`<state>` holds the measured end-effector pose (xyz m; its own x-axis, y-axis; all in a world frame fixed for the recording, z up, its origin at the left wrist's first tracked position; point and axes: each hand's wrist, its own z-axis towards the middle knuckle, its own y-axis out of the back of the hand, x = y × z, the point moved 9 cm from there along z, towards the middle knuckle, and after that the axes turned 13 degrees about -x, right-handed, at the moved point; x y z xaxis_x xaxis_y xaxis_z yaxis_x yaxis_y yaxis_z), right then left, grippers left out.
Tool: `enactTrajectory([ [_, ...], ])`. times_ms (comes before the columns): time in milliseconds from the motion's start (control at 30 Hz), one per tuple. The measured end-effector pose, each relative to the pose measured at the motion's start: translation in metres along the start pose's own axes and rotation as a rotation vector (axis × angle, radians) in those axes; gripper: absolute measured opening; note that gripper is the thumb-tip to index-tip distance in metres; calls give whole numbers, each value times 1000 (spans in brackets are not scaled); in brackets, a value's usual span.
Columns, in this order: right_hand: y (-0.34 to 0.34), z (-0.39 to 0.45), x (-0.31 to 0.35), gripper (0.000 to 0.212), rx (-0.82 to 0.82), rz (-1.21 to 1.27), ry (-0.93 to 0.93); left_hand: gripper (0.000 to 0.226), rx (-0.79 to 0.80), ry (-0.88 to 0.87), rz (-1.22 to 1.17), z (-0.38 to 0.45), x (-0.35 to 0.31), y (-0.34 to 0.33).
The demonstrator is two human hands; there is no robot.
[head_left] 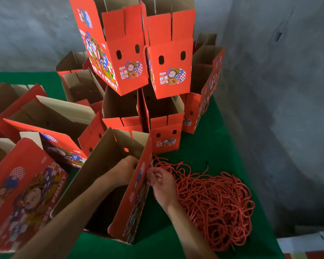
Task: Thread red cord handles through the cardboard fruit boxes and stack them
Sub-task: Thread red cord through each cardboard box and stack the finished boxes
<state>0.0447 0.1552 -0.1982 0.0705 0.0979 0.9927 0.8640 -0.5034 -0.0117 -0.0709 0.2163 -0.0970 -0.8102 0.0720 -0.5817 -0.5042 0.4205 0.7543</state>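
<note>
- An open red cardboard fruit box point(137, 199) stands near the front of a table point(209, 146) covered in green cloth, its brown inside facing up.
- The left hand point(124, 171) reaches down inside the box, against its right wall; its fingers are bent toward the wall, but I cannot tell whether they pinch anything.
- The right hand point(161, 182) sits just outside the same wall, fingers pressed together in a pinch at the wall; what they pinch is too blurred to tell.
- A loose heap of red cord point(217, 208) lies on the table just right of the right hand.
- Behind, more red boxes stand in stacked columns point(168, 71), the top ones showing two oval holes.
- Other open boxes point(26, 193) lie tilted at the left.
- A grey wall point(279, 90) rises behind.
</note>
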Motion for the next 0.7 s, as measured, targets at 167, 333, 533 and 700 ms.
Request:
enactTrajectory([
  [167, 0, -10, -17, 36, 60, -21, -96, 22, -52, 25, 46, 9, 17, -8],
  [333, 32, -18, -25, 50, -35, -88, -217, 18, -80, 58, 89, 13, 25, -7],
  [533, 43, 1, 35, 24, -84, 438, -302, 25, -60, 144, -132, 3, 26, 4],
  [700, 58, 11, 58, 20, -91, 471, -196, 70, 33, 179, -399, -34, 16, 8],
])
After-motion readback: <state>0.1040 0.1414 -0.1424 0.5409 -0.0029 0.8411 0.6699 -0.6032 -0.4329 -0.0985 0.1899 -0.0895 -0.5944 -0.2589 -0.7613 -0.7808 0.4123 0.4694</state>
